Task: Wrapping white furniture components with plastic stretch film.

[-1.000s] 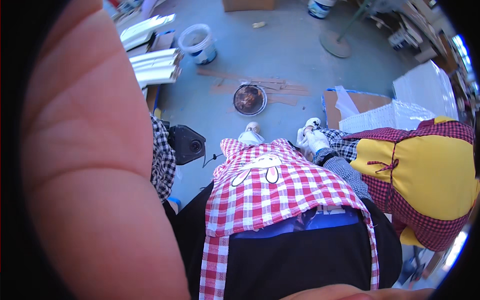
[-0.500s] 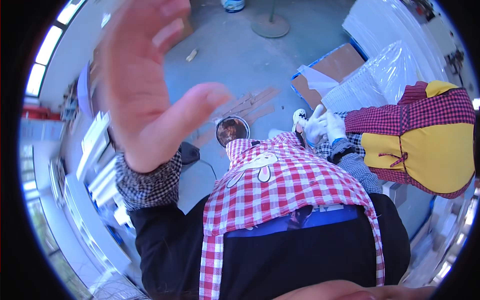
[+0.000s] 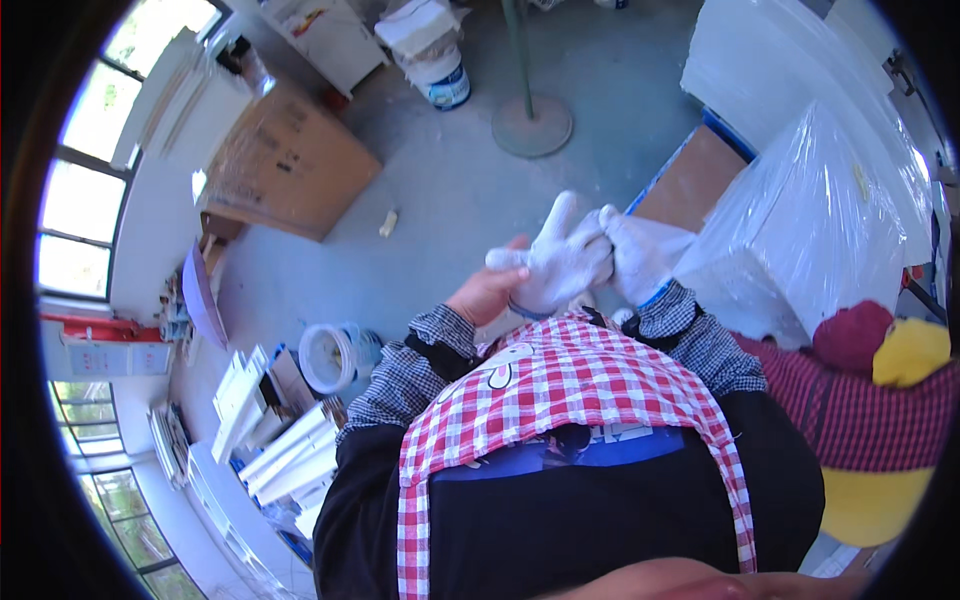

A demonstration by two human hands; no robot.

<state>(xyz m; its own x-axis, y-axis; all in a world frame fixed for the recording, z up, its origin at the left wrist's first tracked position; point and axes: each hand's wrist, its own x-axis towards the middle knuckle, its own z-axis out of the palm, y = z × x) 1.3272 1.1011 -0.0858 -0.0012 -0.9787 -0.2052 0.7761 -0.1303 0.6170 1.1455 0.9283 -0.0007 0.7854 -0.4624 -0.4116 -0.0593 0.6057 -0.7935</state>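
Note:
My bare left hand [image 3: 486, 292] pinches a white work glove [image 3: 556, 268] near its cuff, with the thumb lying over the fabric. The glove's fingers spread upward and away from me. My right hand [image 3: 640, 258] wears a matching white glove with a blue-edged cuff, and its fingers close on the far right side of the loose glove. Both hands meet in front of my red-and-white checked apron [image 3: 570, 385]. How far the left fingertips reach into the loose glove is hidden.
At right stands another person in a maroon checked garment [image 3: 880, 420] with yellow parts. Behind them is a plastic-wrapped white stack [image 3: 800, 230]. A large cardboard box [image 3: 290, 160], a white bucket [image 3: 325, 358], white boards [image 3: 290, 450] and a round-based stand [image 3: 532, 127] surround the floor.
My left hand has come down from high in front of me to the loose glove beside my right hand. The view has shifted, and the can of dark stuff is out of sight.

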